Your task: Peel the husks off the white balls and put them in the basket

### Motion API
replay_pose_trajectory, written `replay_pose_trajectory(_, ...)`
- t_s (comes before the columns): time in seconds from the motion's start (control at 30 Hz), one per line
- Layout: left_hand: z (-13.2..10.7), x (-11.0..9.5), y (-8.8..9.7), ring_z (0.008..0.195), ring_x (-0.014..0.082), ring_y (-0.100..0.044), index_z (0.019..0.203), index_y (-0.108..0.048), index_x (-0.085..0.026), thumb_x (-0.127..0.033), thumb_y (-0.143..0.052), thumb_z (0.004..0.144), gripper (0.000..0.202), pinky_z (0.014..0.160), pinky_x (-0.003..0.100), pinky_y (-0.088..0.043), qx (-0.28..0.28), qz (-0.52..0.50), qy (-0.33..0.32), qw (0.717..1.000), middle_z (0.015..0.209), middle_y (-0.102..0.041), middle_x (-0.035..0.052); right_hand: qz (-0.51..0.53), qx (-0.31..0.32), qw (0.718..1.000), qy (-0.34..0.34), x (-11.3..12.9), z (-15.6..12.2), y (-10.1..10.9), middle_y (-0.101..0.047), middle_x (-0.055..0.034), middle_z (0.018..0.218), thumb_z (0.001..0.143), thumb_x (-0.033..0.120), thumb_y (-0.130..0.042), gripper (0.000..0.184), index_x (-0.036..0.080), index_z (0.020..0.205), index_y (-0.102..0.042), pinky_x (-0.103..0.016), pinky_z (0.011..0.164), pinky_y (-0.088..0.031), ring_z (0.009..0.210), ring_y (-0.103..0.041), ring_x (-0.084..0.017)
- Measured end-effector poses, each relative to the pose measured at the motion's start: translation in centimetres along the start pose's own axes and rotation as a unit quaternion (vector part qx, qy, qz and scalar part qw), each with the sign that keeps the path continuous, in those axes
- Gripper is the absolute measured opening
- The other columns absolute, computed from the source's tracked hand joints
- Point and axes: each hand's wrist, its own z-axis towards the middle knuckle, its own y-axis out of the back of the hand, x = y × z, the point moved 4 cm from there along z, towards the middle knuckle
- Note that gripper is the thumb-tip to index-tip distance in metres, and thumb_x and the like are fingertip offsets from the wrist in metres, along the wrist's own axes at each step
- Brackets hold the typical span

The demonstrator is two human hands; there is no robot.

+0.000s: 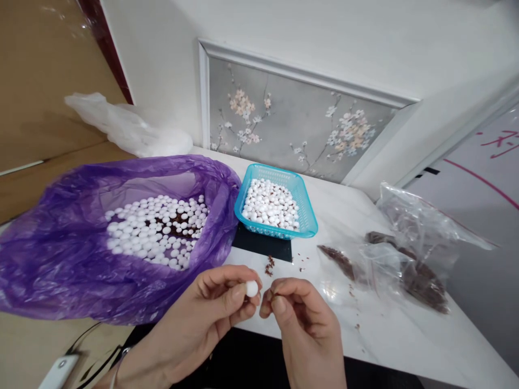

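Note:
A small round white ball [252, 288] sits between the thumb and fingers of my left hand [219, 302]. Close beside it, my right hand [302, 324] is closed in a pinch with thumb against forefinger; whatever it holds is too small to make out. Just beyond my fingers lies a little pile of brown bits [269, 265] on the white tabletop [389, 335]. Many similar white balls [140, 229] lie in an open purple plastic bag [219, 216] to the left. Farther back, a blue basket [308, 219] holds more white balls [271, 202] with brown bits among them.
See-through bags [430, 227] of brown material lie on the right. A white plastic bag [130, 127] rests at the back left. Behind the table stands a wall with a framed floral panel [292, 113]. A white device [60, 370] with a cable is at the lower left.

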Motion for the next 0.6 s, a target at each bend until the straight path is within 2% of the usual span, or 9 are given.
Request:
replay_pose_trajectory(0.17, -0.1, -0.2, 0.1, 0.074, 0.0084, -0.061, 0.093, -0.072, -0.025, -0.014, -0.072, 0.075, 0.022, 0.073, 0.017, -0.048, -0.002, 0.029, -0.018, 0.999, 0.085, -0.067, -0.0025, -0.014, -0.008, 1.0, -0.001, 0.2, -0.1, -0.1, -0.062, -0.0002, 0.07, 0.08, 0.029, -0.067, 0.01, 0.021, 0.081, -0.063, -0.024, 0.06, -0.047, 0.065, -0.059, -0.013)
replay_pose_trajectory(0.33, 0.0, -0.4, 0.0, 0.076, 0.0113, -0.06, 0.087, -0.073, -0.026, -0.017, -0.074, 0.072, 0.018, 0.073, 0.02, -0.047, -0.01, 0.068, -0.042, 0.997, 0.083, -0.068, -0.0008, -0.015, -0.002, 1.0, -0.003, 0.1, -0.1, -0.2, -0.061, -0.0005, 0.07, 0.08, 0.03, -0.067, 0.011, 0.02, 0.079, -0.063, -0.023, 0.059, -0.046, 0.065, -0.058, -0.013)
replay_pose_trajectory(0.6, -0.2, -1.2, 0.3, 0.094, 0.0178, -0.059, 0.084, -0.075, -0.028, -0.015, -0.074, 0.07, 0.02, 0.082, 0.024, -0.047, -0.032, 0.21, -0.127, 0.969, 0.098, -0.066, 0.002, 0.01, -0.006, 1.0, -0.01, 0.1, -0.2, -0.5, -0.06, 0.0, 0.069, 0.078, 0.03, -0.069, 0.012, 0.02, 0.078, -0.064, -0.023, 0.058, -0.045, 0.063, -0.057, -0.012)
